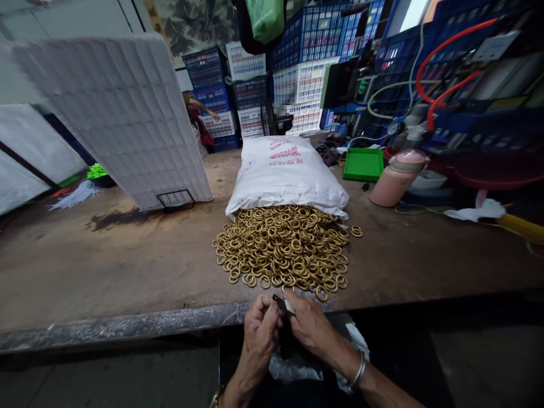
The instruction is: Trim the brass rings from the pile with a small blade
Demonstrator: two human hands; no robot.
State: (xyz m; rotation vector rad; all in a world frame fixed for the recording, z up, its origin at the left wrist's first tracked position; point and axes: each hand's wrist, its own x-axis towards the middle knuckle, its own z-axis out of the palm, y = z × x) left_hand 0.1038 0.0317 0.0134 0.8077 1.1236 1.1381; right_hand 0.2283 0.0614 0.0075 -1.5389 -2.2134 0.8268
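Note:
At the table's front edge, my left hand [260, 327] is closed, thumb against curled fingers; whatever it pinches is hidden. Close beside it, my right hand [309, 322] grips a small blade-like tool [289, 306] with a dark tip and a pale part. The tip points toward my left fingers, and I cannot tell whether it touches anything there. Just beyond both hands, a heap of brass-coloured rings [280, 249] spreads over the table. It lies at the mouth of a white woven sack [289, 175] with red print.
A pale ribbed panel [123, 119] stands upright in a wire stand at left. To the right are a green tray [363, 164], a pink bottle [397, 180] and red hoses [429, 73]. Stacked crates [306, 79] line the back, where another person's arm [204, 107] shows.

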